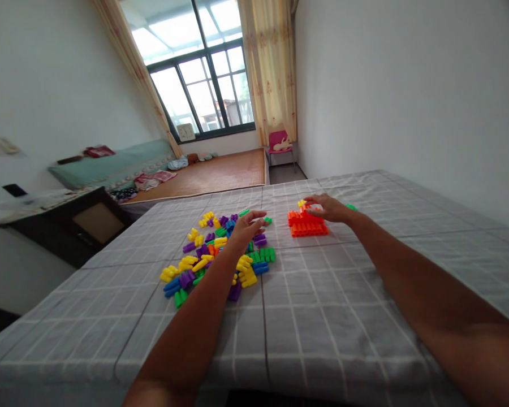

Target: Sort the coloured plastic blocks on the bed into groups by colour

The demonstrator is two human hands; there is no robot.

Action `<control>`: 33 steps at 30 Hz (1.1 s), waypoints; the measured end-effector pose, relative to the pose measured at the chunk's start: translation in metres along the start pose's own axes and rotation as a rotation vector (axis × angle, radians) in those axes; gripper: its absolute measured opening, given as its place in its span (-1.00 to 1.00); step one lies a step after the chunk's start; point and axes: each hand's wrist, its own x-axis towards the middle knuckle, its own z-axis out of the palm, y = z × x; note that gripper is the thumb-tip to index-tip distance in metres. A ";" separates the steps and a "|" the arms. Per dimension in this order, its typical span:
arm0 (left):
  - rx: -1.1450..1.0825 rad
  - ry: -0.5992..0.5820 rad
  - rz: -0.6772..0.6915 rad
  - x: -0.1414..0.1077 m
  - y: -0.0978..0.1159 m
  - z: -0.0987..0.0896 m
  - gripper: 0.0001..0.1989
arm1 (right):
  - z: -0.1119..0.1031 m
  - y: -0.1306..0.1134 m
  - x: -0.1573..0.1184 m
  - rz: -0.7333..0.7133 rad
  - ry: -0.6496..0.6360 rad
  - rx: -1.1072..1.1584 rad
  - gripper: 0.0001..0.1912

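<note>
My left hand (pixel 248 227) hovers over the right side of a pile of plastic building blocks (pixel 203 263) in yellow, purple, blue, green and orange. Its fingers are stretched out and slightly apart, with nothing visible in them. To the right, an orange structure of joined blocks (pixel 309 230) stands on the checked cloth, with a small yellow block (pixel 301 203) at its top. My right hand (pixel 327 208) has its fingers curled round the upper part of this structure. The palm side of that hand is hidden.
A grey checked cloth (pixel 322 328) covers the bed in front of me. A green block (pixel 352 207) lies behind my right wrist. Farther off are a bed with a brown mat (pixel 220 172), a pink chair (pixel 279 140) and, at left, a dark cabinet (pixel 78 223).
</note>
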 end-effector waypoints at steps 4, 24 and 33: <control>-0.005 0.001 -0.012 -0.001 -0.002 -0.005 -0.63 | 0.004 0.002 -0.002 -0.006 -0.014 0.035 -0.51; 0.695 -0.502 0.241 -0.023 0.031 -0.051 -0.67 | -0.012 -0.067 0.008 -0.068 0.163 0.117 -0.68; 1.238 -0.423 0.275 -0.032 -0.001 -0.100 -0.64 | 0.047 -0.131 -0.008 -0.345 -0.350 0.251 -0.69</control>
